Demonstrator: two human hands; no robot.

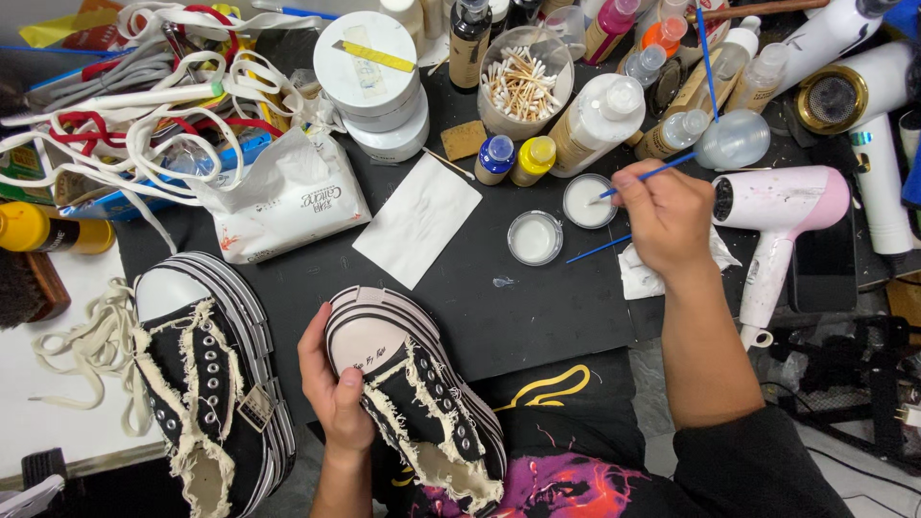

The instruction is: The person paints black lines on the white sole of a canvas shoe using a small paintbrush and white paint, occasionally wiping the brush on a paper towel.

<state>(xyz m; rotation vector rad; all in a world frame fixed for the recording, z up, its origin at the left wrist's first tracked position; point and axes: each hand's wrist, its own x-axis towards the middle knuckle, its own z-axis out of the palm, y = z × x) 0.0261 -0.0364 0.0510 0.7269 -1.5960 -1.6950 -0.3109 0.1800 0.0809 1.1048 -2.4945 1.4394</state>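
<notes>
Left hand (334,388) gripping sneaker (414,398), right hand (667,219) dipping brush (652,175)

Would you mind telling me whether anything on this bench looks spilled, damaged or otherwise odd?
A small wet smear sits on the black mat below the two open dishes, like a drip. The sneaker in the left hand has ragged, frayed canvas edges and no laces.

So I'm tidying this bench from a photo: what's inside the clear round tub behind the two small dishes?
The clear tub is packed with wooden-stemmed cotton swabs, white tips showing. They cover its bottom, so anything beneath is hidden.
</notes>
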